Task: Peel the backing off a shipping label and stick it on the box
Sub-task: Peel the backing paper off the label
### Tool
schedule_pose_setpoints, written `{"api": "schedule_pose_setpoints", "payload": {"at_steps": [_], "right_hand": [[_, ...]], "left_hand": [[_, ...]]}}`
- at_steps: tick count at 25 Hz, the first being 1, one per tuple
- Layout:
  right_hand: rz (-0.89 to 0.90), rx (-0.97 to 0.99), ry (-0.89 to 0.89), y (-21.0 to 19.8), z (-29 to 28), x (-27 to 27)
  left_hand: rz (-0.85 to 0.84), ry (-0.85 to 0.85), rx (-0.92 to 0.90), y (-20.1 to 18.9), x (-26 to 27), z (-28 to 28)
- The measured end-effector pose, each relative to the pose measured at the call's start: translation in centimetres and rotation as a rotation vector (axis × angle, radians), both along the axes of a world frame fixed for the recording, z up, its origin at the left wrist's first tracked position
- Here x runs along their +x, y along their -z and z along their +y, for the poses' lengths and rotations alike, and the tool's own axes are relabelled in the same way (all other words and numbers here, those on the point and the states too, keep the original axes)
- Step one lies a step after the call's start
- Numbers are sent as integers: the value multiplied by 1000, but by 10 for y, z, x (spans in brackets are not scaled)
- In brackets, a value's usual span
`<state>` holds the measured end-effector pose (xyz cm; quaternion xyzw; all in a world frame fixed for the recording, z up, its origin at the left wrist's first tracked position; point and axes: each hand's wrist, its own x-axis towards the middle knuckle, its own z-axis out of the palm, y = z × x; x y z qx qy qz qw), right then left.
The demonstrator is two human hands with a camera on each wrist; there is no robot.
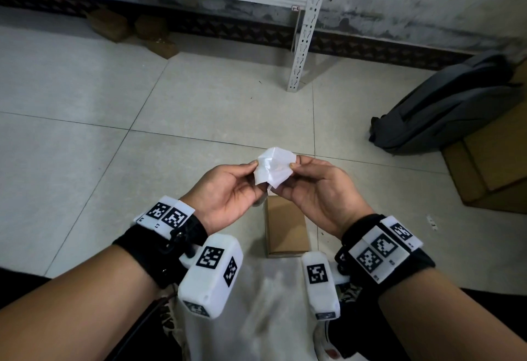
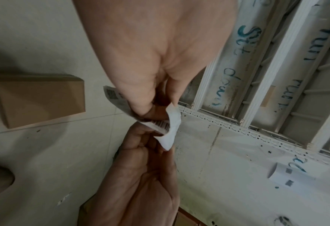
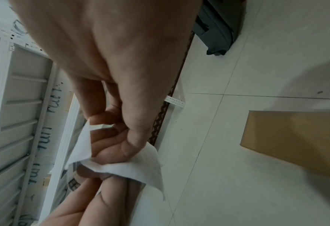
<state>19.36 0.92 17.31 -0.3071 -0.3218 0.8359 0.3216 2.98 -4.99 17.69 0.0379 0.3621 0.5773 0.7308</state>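
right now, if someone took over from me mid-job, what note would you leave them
Left hand: pinches the left edge of the shipping label.
Right hand: pinches its right edge.
Label: crumpled, held in the air above the box; its printed barcode side shows in the left wrist view.
Box: on the floor below the hands, closed, top bare.
Done: label picked up, peeling apparently begun.
Left: whether the backing is fully off cannot be told; finish peeling, then stick the label on the box top.

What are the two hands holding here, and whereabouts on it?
Both pinch the white shipping label at opposite edges: left hand on its left edge, right hand on its right, above the box.
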Motion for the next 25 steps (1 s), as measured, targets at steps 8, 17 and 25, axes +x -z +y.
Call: {"api": "schedule_pose_setpoints", "payload": {"at_steps": [8, 17, 25], "right_hand": [[-449, 231, -50, 0, -6, -3], [-577, 213, -24, 7, -4, -1], [-571, 203, -32, 5, -5, -1]], "left_hand": [[364, 28, -117, 11, -18, 4], [489, 11, -127, 17, -16, 4], [510, 57, -27, 7, -10, 2]]}}
